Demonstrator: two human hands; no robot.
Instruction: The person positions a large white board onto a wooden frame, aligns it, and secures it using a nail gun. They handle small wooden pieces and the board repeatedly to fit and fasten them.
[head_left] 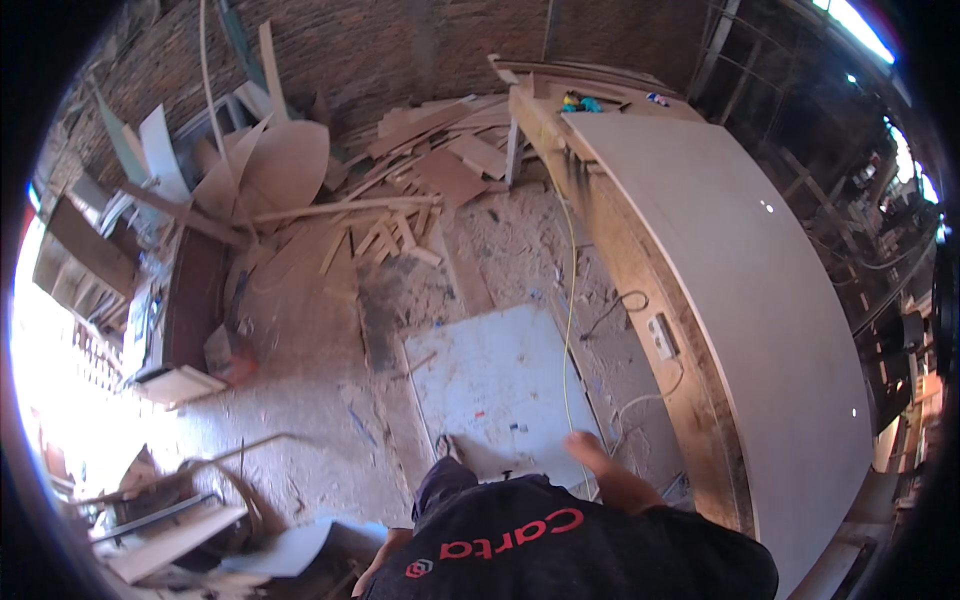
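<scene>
Lower ctr of frame: R hand point(587, 449) beside yellow cable point(573, 300); can't tell if touching, how open fingers are or what's held. L hand hidden.

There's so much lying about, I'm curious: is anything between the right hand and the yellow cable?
Nothing visible is: the right hand meets the yellow cable in this view, though I cannot tell whether they touch.

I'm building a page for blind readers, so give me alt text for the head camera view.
A person's right hand appears near a yellow cord running over a pale sheet on a dusty floor. To the right, a large pale panel lies on a long wooden bench; ahead, scrap boards are heaped before a brick wall.
</scene>
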